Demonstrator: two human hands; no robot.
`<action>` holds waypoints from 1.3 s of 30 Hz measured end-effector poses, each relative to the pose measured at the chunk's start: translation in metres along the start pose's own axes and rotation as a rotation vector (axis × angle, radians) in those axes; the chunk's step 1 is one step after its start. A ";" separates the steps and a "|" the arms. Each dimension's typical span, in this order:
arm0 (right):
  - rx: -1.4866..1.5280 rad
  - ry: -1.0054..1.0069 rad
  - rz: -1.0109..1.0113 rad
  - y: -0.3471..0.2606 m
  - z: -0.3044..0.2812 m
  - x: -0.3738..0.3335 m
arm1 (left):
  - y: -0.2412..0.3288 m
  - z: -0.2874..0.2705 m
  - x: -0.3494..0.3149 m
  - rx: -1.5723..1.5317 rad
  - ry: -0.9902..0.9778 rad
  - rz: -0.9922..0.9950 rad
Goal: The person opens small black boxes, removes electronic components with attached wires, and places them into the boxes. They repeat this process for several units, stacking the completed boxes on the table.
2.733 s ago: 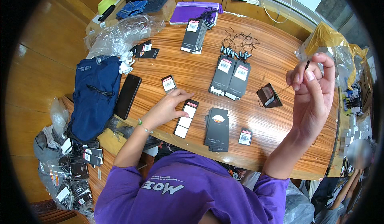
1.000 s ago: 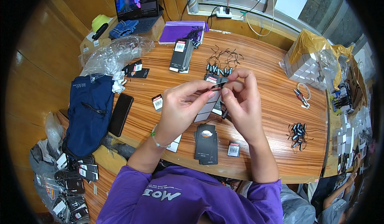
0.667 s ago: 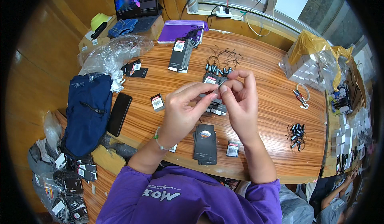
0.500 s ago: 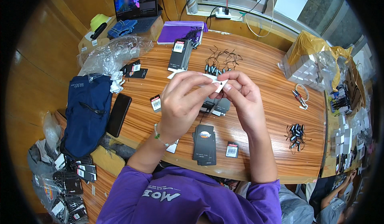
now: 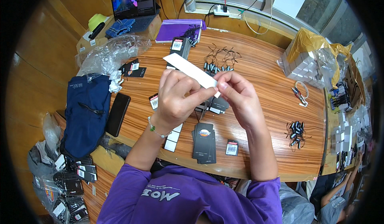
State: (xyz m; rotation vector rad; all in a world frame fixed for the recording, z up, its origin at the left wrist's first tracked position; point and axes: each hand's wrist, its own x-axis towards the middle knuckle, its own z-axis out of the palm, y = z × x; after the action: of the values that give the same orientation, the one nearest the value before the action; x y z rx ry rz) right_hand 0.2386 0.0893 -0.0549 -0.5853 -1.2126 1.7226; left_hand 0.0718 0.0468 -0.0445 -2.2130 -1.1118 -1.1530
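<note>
Above the middle of the table I hold a long white hang tag (image 5: 194, 73) at its lower right end. My left hand (image 5: 176, 96) is closed, with fingertips on that end. My right hand (image 5: 238, 96) pinches the same end between thumb and index finger. Partly hidden below my hands lie black tags with white labels (image 5: 218, 105). Toward me are a stack of black hang tags (image 5: 205, 142) and a small black tag with a barcode label (image 5: 232, 147). A strip of white labels (image 5: 172, 139) shows beside my left forearm.
Corded blue-black pieces lie in one bunch (image 5: 218, 66) behind my hands and another (image 5: 296, 134) at right. Cutters (image 5: 299, 96), bagged white boxes (image 5: 300, 62), a phone (image 5: 118, 115), a blue bag (image 5: 86, 112) and a standing tag stack (image 5: 178, 50) surround the work area.
The white tag has turned so its long blank face shows, stretching up to the left. My left hand has shifted slightly, uncovering more of the label strip.
</note>
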 end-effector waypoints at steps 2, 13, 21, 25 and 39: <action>-0.049 0.100 -0.185 0.004 -0.005 0.004 | -0.001 0.002 0.001 -0.140 -0.024 -0.051; 0.621 -0.068 -0.273 -0.002 -0.008 0.004 | 0.039 0.065 -0.020 -1.459 0.079 -0.969; 0.582 -0.021 -0.304 -0.014 -0.020 0.004 | 0.021 0.056 -0.024 -1.425 -0.137 -0.858; 0.249 -0.005 -0.251 -0.020 -0.019 0.002 | 0.016 0.046 -0.016 -1.329 0.093 -0.861; -0.268 -0.076 -0.143 -0.005 0.002 -0.002 | 0.007 0.025 -0.003 -1.133 0.190 -0.689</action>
State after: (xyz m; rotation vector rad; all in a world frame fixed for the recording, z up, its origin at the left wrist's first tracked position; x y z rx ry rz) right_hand 0.2400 0.0876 -0.0503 -0.5795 -1.5159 1.4858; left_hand 0.0891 0.0574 -0.0614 -2.3347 -1.3673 -2.7603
